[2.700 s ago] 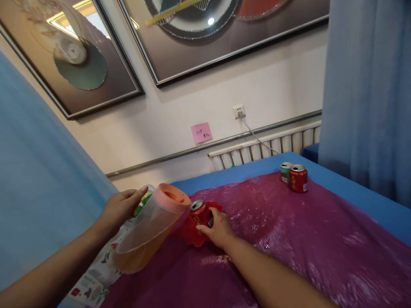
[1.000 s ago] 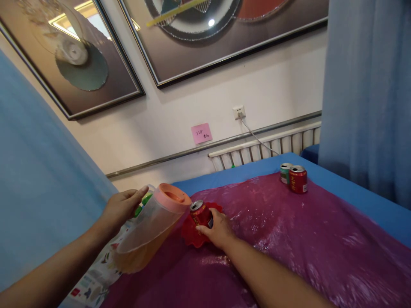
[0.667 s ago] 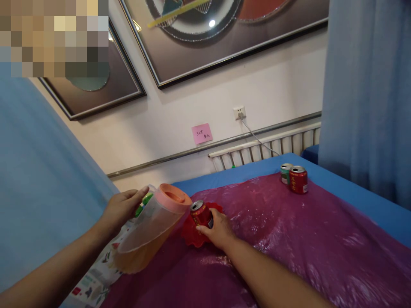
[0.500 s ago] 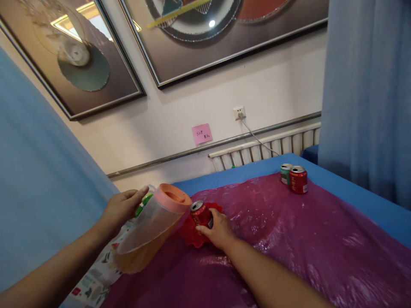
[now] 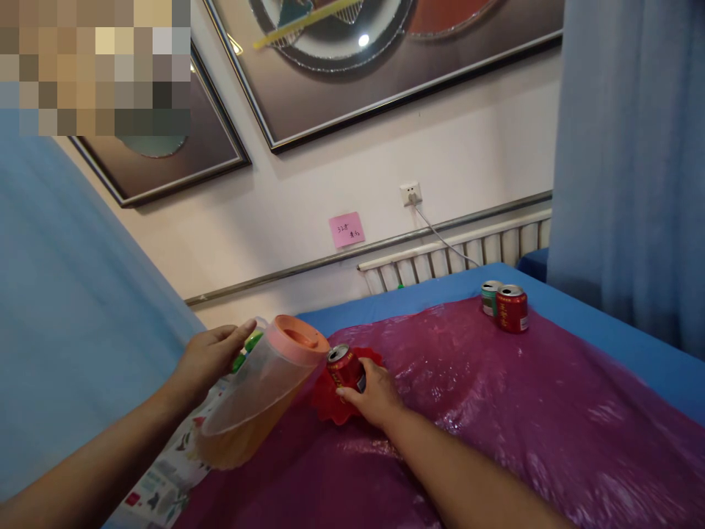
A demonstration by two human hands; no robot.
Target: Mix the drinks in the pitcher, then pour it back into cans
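Observation:
A translucent pitcher point(image 5: 247, 411) with an orange lid point(image 5: 300, 338) is tilted to the right, amber liquid lying along its lower side. My left hand point(image 5: 217, 353) is closed on its handle, which is partly hidden. The lid's spout side is right beside the top of a red drink can point(image 5: 344, 369). My right hand point(image 5: 377, 393) wraps around that can, which stands nearly upright with its opening showing. Under the can lies a red dish with a wavy rim point(image 5: 335, 415). Whether liquid is flowing cannot be made out.
A second red can point(image 5: 512, 310) and a green can point(image 5: 489, 297) stand together at the far right. Pink plastic sheeting point(image 5: 496, 411) covers much of the blue table point(image 5: 650, 345). Behind are a radiator point(image 5: 457, 253) and a plugged socket point(image 5: 410, 194). Blue curtains point(image 5: 628, 147) hang either side.
Both hands, the pitcher and the can stay almost where they were. The upper left corner of the view is now pixelated.

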